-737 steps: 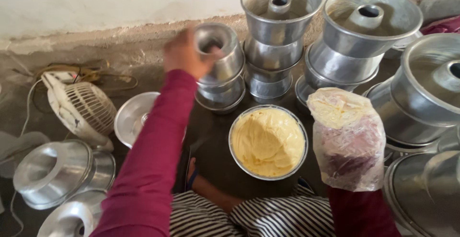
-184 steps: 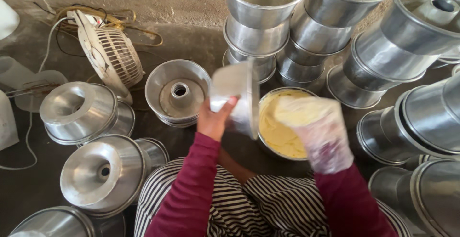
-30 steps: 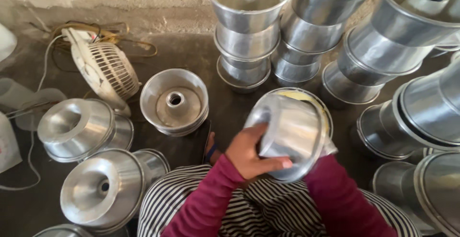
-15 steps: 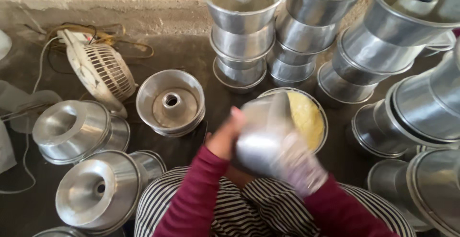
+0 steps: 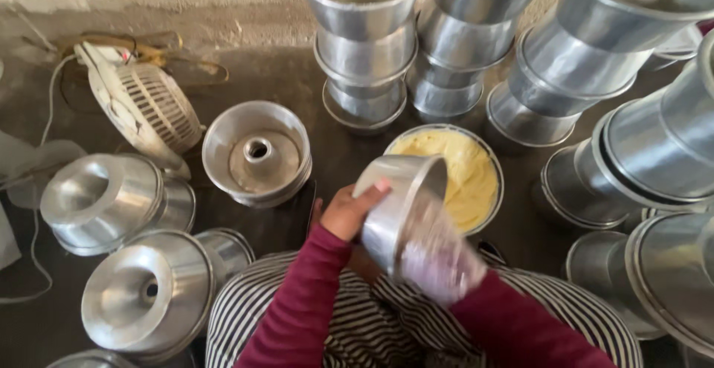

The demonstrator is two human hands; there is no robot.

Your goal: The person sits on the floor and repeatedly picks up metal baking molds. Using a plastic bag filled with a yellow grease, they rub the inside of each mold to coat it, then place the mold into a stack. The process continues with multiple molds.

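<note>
Tall stacks of shiny metal cake tins [image 5: 476, 33] are seen beyond the hands, by the wall. More stacked tins [image 5: 654, 152] are tipped over on the right-hand side. Upside-down tins [image 5: 149, 301] are lying out past the left hand. A small white fan [image 5: 145, 108] is propped further off on that side, and an open ring tin [image 5: 256, 152] is set down just beyond the left hand. A round bowl of yellow batter [image 5: 465, 178] is placed just behind both hands.

One metal tin [image 5: 394, 204] is held up between the hands, tilted on its side. The left hand [image 5: 349, 212] is wrapped round its outer wall, with the thumb on the rim. The right hand [image 5: 439, 253] is covered by a thin plastic bag and is blurred; it seems to be pressed into the tin's mouth, but whether it is curled or flat cannot be told.
</note>
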